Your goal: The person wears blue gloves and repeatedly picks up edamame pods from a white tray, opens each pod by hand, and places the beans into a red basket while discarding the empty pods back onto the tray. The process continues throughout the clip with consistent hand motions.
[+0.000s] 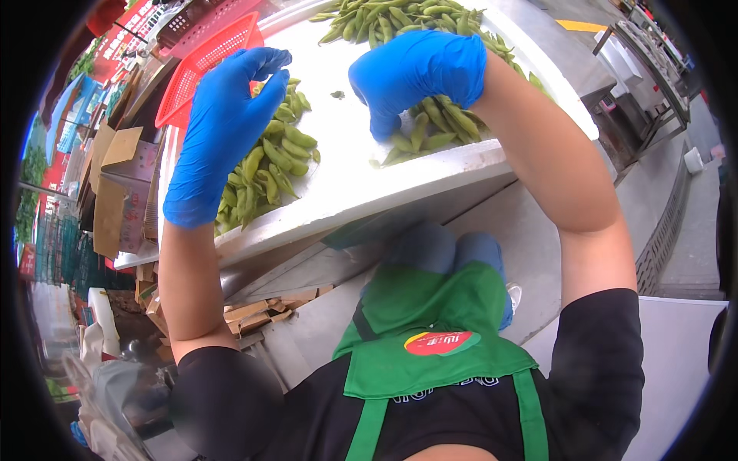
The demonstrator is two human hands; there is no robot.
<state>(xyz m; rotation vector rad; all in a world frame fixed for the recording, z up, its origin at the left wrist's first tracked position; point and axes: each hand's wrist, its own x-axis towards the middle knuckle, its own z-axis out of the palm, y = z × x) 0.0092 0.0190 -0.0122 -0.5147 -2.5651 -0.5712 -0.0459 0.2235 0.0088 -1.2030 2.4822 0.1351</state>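
Note:
A blue disposable glove covers my left hand, raised over the left pile of green soybean pods. Its thumb and fingers curve towards each other with a gap between them, and no pod shows in that gap. My right hand, gloved the same way, bends downward at the front of the white foam tray. Its fingertips reach down beside the right pile of pods; the palm side is hidden. A larger heap of pods lies at the tray's far side.
Against the tray's left rim stands a red perforated plastic basket. An open cardboard box is at the left, with cardboard pieces on the floor. A metal-framed rack stands at right. A small leaf scrap lies in the tray.

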